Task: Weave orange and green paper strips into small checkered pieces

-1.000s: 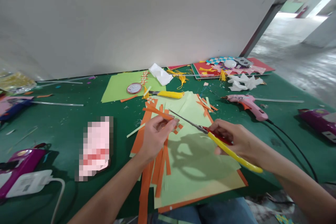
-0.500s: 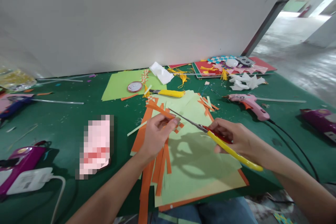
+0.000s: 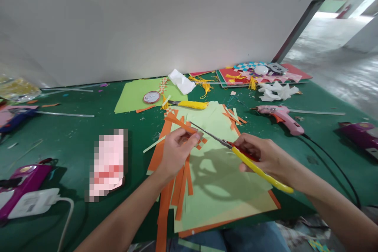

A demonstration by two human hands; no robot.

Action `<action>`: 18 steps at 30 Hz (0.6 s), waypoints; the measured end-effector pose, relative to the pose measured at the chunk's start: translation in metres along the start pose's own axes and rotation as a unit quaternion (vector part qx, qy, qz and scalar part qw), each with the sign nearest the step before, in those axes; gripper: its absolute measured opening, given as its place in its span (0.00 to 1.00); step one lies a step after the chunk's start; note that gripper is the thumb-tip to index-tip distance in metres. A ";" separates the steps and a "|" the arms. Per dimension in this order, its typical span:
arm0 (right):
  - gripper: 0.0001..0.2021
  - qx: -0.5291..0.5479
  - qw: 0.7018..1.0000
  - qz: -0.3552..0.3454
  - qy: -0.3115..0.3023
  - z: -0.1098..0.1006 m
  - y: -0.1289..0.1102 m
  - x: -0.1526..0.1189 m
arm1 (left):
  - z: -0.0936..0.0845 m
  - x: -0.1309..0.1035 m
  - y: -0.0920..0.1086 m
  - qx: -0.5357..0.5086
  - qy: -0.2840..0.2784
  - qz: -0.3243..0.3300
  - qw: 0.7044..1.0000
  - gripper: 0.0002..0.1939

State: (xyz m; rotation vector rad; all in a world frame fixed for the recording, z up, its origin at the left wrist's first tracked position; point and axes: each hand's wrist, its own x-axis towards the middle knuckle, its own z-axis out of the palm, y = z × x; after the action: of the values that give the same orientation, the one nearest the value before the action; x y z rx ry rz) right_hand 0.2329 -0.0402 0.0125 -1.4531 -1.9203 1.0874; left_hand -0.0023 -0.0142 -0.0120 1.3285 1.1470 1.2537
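Scissors with yellow and red handles (image 3: 260, 171) are gripped in my right hand (image 3: 267, 155), their blades reaching left to the paper at my left fingertips. Between the thumb and fingers of my left hand (image 3: 175, 151) is a small woven paper piece (image 3: 202, 141) in orange and pale green, with an orange strip running off to the upper left. Both hands are above pale green sheets (image 3: 227, 204). Loose orange strips (image 3: 177, 193) lie under and below my left hand. My left fingers partly hide the woven piece.
A yellow cutter (image 3: 193, 105) and tape roll (image 3: 151, 97) lie behind the hands. At the right are a pink glue gun (image 3: 282, 117) with a black cord and crumpled tissue (image 3: 277, 91). A blurred-out pink item (image 3: 109, 163) and a power strip (image 3: 28, 185) are on the left.
The scissor handles and my right hand have shifted very slightly left. My left hand keeps its hold on the woven piece in nearly the same place.
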 end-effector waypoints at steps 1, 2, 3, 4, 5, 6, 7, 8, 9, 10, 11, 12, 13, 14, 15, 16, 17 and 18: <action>0.20 0.003 1.000 0.001 -0.002 0.000 0.000 0.000 | 0.000 0.000 0.000 -0.001 0.000 -0.001 1.000 0.08; 0.20 0.007 1.000 0.002 -0.002 0.000 0.001 0.000 | 0.000 0.000 0.000 -0.002 0.001 -0.004 1.000 0.08; 0.20 0.012 1.000 0.004 -0.002 0.001 0.002 0.000 | 0.000 0.000 0.000 -0.002 0.001 -0.007 1.000 0.08; 0.21 0.017 1.000 0.005 -0.003 0.001 0.003 0.000 | 0.000 0.000 0.001 -0.002 0.002 -0.008 1.000 0.08; 0.21 0.022 1.000 0.008 -0.003 0.002 0.004 0.000 | 0.000 0.000 0.001 -0.002 0.004 -0.008 1.000 0.08; 0.21 0.027 1.000 0.011 -0.003 0.003 0.005 0.001 | 0.000 0.000 0.001 0.000 0.007 -0.007 1.000 0.09; 0.21 0.032 0.999 0.014 -0.003 0.004 0.006 0.001 | 0.000 0.000 0.001 0.002 0.009 -0.005 1.000 0.09; 0.21 0.037 0.999 0.017 -0.002 0.005 0.007 0.001 | 0.000 0.000 0.001 0.005 0.012 -0.003 1.000 0.10; 0.21 0.042 0.999 0.020 0.000 0.006 0.008 0.001 | 0.000 0.000 0.001 0.009 0.014 -0.001 1.000 0.10; 0.21 0.048 0.999 0.023 0.003 0.006 0.009 0.001 | 0.000 0.000 0.001 0.012 0.014 0.000 1.000 0.11; 0.21 0.054 0.998 0.025 0.006 0.007 0.009 0.001 | 0.000 0.000 0.001 0.015 0.014 0.001 1.000 0.11; 0.21 0.059 0.998 0.029 0.008 0.008 0.010 0.001 | 0.000 0.000 0.001 0.015 0.012 0.001 1.000 0.11; 0.20 0.064 0.997 0.032 0.008 0.008 0.010 0.001 | 0.000 0.000 0.002 0.015 0.012 0.001 1.000 0.10; 0.20 0.068 0.997 0.038 0.006 0.007 0.011 0.002 | 0.001 0.000 0.003 0.013 0.012 0.002 1.000 0.10; 0.20 0.072 0.997 0.042 0.006 0.007 0.011 0.002 | 0.001 0.000 0.003 0.009 0.010 0.002 1.000 0.10; 0.20 0.077 0.996 0.041 0.007 0.006 0.012 0.002 | 0.002 0.000 0.004 0.003 0.006 0.000 1.000 0.10; 0.20 0.084 0.996 0.033 0.005 0.005 0.012 0.002 | 0.002 0.000 0.006 -0.009 -0.002 -0.004 1.000 0.10; 0.20 0.090 0.996 0.022 0.003 0.004 0.012 0.002 | 0.003 0.000 0.007 -0.024 -0.015 -0.011 1.000 0.09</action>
State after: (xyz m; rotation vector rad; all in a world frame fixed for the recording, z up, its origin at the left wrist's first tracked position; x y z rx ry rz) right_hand 0.2363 -0.0383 0.0002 -1.4023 -1.7451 1.2394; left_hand 0.0011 -0.0150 -0.0053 1.2910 1.1004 1.2333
